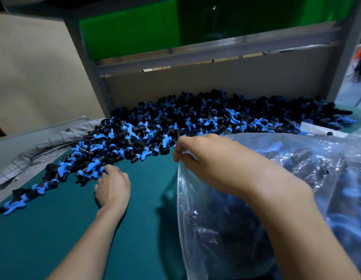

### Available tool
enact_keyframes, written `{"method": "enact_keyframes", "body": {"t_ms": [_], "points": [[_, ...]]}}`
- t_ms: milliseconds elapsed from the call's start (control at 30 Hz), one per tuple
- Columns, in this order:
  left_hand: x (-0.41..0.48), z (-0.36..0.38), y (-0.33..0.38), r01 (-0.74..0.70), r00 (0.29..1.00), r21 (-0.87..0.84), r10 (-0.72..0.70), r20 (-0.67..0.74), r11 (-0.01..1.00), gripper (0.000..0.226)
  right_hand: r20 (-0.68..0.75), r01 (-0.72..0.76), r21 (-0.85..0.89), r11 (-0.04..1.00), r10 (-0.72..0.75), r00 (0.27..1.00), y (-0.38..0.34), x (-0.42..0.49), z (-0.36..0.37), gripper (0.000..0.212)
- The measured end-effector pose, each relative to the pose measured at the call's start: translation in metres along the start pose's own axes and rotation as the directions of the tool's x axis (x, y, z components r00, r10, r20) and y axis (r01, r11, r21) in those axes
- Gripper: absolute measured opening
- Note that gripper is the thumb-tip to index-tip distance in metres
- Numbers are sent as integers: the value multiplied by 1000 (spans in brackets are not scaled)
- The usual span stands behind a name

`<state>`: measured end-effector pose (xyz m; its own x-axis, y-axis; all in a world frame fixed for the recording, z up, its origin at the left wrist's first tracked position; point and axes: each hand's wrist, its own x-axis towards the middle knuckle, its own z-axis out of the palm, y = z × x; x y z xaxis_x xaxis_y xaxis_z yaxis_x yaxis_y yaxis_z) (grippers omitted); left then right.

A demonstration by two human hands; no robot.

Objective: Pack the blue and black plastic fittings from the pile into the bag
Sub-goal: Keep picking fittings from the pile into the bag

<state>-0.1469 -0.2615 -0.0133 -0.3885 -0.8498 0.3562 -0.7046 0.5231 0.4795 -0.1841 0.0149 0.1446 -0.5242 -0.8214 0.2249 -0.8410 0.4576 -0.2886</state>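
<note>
A big pile of blue and black plastic fittings (175, 122) spreads across the back of the teal table (54, 229) and trails down toward the near left. My left hand (113, 186) reaches into the pile's near edge, its fingers curled among the fittings there; whether it holds one is hidden. At the right stands a large clear plastic bag (226, 229) with several fittings inside. My right hand (208, 156) pinches the bag's rim at its upper left corner and holds it up.
A crumpled grey cloth (44, 146) lies at the table's left edge. A grey metal frame (195, 55) with a cardboard back panel and green sheets closes off the rear. A beige wall stands at the left.
</note>
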Motion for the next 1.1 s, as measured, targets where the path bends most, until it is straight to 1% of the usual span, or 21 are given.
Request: {"method": "enact_keyframes", "body": {"t_ms": [67, 100, 167, 200, 233, 267, 300, 333, 367, 400, 433, 533, 633, 667, 700, 767, 833, 900, 1000, 1100], "points": [[-9, -5, 1, -29, 999, -185, 24, -29, 982, 14, 5, -8, -3, 1000, 8, 1000, -1, 0, -1, 22], [-14, -8, 0, -33, 999, -302, 24, -32, 953, 14, 8, -12, -3, 1000, 13, 1000, 0, 0, -1, 23], [-25, -13, -1, -15, 1000, -549, -1, -28, 836, 14, 12, -15, 7, 1000, 15, 1000, 0, -1, -2, 23], [-31, -15, -1, 12, 1000, -664, -22, -6, 748, 13, 11, -15, 14, 1000, 15, 1000, 1, -1, -3, 22], [-38, -15, 0, 56, 998, -770, -48, 34, 635, 11, 9, -12, 18, 1000, 12, 1000, 1, -1, -3, 20], [-44, -15, 5, 116, 993, -859, -67, 96, 499, 7, 7, -11, 21, 1000, 11, 1000, 2, 0, -4, 19], [-50, -16, 11, 176, 984, -915, -75, 160, 362, 6, 9, -12, 22, 1000, 12, 1000, 2, 0, -5, 18], [-56, -17, 17, 219, 976, -942, -74, 207, 253, 10, 16, -14, 24, 1000, 13, 1000, 1, 0, -4, 18], [-62, -17, 22, 243, 970, -954, -66, 235, 177, 14, 19, -12, 23, 1000, 12, 1000, 0, 0, -4, 18], [-67, -17, 27, 258, 966, -958, -49, 254, 127, 16, 15, -10, 24, 1000, 10, 1000, 0, 0, -3, 18], [-71, -17, 32, 269, 963, -957, -25, 268, 111, 17, 10, -7, 24, 1000, 7, 1000, 0, -1, -3, 18], [-79, -17, 36, 281, 956, -946, 44, 291, 164, 17, -1, -2, 20, 1000, 2, 1000, 1, -1, -1, 20], [-80, -17, 35, 273, 954, -953, 89, 285, 132, 22, -10, -4, 6, 1000, 4, 1000, 3, 0, 0, 19], [-79, -18, 34, 263, 955, -955, 105, 278, 136, 24, -7, -8, 4, 1000, 8, 1000, 3, 1, 0, 19], [-78, -18, 33, 249, 956, -954, 117, 269, 165, 27, -1, -11, 4, 1000, 11, 1000, 2, 1, 0, 18], [-79, -18, 32, 203, 960, -944, 135, 244, 259, 31, 9, -19, 3, 1000, 19, 1000, 2, 1, 0, 18], [-80, -17, 33, 132, 969, -930, 153, 194, 343, 28, 15, -29, 3, 1000, 29, 999, 2, 0, 0, 19], [-83, -16, 34, 73, 975, -915, 165, 149, 397, 25, 16, -33, 2, 999, 33, 999, 2, 0, 0, 19], [-86, -17, 34, 43, 978, -905, 168, 125, 424, 22, 10, -35, -5, 999, 35, 999, 2, 1, 1, 18], [-85, -18, 34, 54, 979, -902, 157, 133, 429, 20, 12, -41, -9, 999, 42, 999, 3, 1, 1, 19]]}}
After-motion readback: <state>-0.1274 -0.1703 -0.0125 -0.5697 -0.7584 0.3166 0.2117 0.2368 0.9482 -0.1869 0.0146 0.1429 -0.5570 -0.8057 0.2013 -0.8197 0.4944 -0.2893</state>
